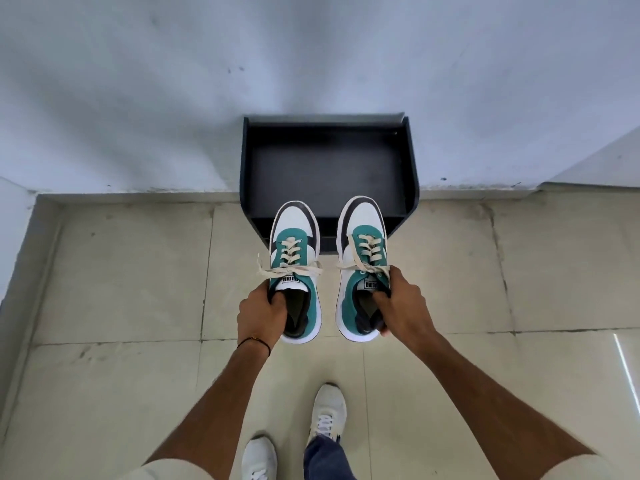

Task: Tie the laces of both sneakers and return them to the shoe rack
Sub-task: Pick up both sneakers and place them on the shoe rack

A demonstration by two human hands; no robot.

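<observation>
left hand (pixel 258 315) — fingers hooked inside the collar of the left teal, white and black low-top sneaker (pixel 295 268), gripping it at the heel opening; shoe held off the beige tiled floor (pixel 121 271). cream flat laces (pixel 289 270) show loops spread sideways at the tongue, looks like a bow, ends trailing left. the right sneaker of the pair (pixel 362 265) hangs just beside it, apart, its lace (pixel 363 266) also crossing the tongue; whether that knot is complete i cannot tell. right hand (pixel 403 304) is closed on that shoe's collar, thumb inside.

key relation: both long axes run straight away from the body, toes forward, pointing at the dark open-topped shoe rack (pixel 412 161) against the pale wall (pixel 138 81). toes overlap the rack's front edge in this view; heels and grips sit nearer the person. both hands look equally near — judged, the placing needs a forward reach and lowering, no rotation.
</observation>
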